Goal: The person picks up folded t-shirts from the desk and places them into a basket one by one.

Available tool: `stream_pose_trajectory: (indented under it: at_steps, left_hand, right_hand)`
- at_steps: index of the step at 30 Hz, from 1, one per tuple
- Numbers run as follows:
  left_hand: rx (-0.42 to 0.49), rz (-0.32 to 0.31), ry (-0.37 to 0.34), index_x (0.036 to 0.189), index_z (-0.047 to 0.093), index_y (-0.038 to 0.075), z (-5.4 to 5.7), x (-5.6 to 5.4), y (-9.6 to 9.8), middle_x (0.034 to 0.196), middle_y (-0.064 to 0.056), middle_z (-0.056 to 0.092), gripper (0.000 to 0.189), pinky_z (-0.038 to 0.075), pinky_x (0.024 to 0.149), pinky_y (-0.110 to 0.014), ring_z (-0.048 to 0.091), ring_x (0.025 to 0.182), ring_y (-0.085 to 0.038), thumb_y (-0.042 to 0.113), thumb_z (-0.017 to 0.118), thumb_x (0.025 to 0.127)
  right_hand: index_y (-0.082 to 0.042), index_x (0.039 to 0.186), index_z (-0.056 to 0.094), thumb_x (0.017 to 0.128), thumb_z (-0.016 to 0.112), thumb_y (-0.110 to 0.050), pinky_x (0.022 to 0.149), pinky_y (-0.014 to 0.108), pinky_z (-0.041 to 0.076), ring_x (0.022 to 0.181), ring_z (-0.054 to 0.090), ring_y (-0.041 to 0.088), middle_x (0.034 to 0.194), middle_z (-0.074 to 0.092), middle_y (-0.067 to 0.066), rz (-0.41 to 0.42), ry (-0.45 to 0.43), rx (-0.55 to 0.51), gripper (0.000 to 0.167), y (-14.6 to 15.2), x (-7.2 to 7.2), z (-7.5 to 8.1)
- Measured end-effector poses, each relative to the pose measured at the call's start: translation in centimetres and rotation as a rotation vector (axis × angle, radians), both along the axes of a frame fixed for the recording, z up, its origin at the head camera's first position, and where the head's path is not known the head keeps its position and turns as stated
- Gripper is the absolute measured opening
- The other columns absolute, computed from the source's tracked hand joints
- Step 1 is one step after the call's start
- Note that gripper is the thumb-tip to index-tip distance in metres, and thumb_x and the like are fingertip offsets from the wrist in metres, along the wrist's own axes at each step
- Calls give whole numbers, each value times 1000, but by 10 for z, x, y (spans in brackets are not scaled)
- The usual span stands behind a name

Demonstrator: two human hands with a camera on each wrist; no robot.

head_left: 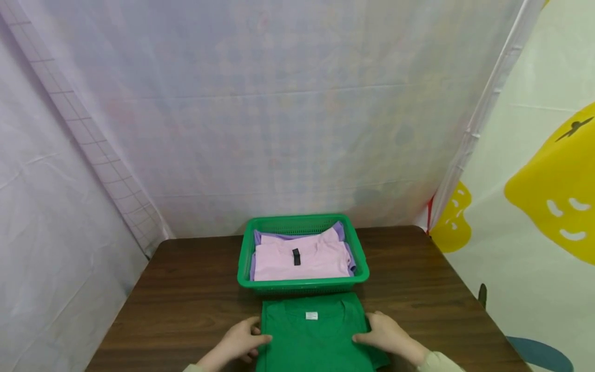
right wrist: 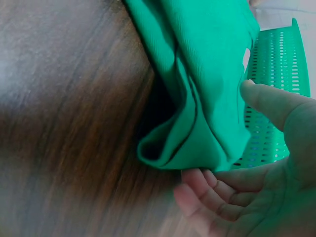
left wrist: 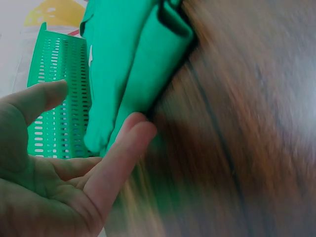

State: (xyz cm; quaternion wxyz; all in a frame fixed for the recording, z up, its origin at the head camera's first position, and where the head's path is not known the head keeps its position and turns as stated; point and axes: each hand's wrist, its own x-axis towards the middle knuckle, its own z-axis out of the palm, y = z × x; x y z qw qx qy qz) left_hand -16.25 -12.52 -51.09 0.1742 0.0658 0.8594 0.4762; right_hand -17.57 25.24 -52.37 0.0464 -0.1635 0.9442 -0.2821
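Note:
A folded green T-shirt (head_left: 313, 336) with a white neck label (head_left: 311, 315) lies on the table, its neckline toward the basket. My left hand (head_left: 241, 339) is at its left side; the thumb reaches over the edge in the head view. From the left wrist, thumb and fingers (left wrist: 121, 158) stand spread apart, fingertips right at the shirt's lower fold. On the opposite side, my right hand (head_left: 388, 336) has its thumb over the shirt's edge. In the right wrist view the fingers (right wrist: 200, 200) reach just beneath a folded green corner, thumb apart from them.
A green plastic basket (head_left: 244, 258) stands right behind the shirt. In it lie a folded pink shirt (head_left: 279, 261) with a black label and purple cloth (head_left: 339, 231) beneath. The brown wooden table (head_left: 186, 294) meets a pale curtain (head_left: 297, 129) at the back.

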Motion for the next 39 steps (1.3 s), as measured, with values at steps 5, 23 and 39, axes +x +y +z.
stream_pose_trajectory:
  at_steps: [5,23,39]
  left_hand:
    - [64,-5,-63,135,39,-17,0,-1,3,98,-12,61,70,56,52,-38,65,64,-22,23,70,87]
    - [223,38,-278,134,33,-24,-13,-3,10,95,-16,61,74,57,57,-36,65,67,-22,25,66,90]
    - [321,-31,-268,123,51,-6,-22,1,22,80,-8,67,42,50,48,-25,64,61,-15,12,66,88]
  right_hand:
    - [0,88,65,78,77,-32,52,33,46,60,51,12,67,58,-3,36,-44,-85,36,2,-2,-2]
    - [6,91,68,79,77,-26,46,34,53,55,59,15,68,62,3,-49,-285,-285,35,-1,-7,2]
    - [-12,65,48,78,70,-12,45,22,38,49,42,6,57,43,-6,11,-313,-356,26,-6,-12,-8]
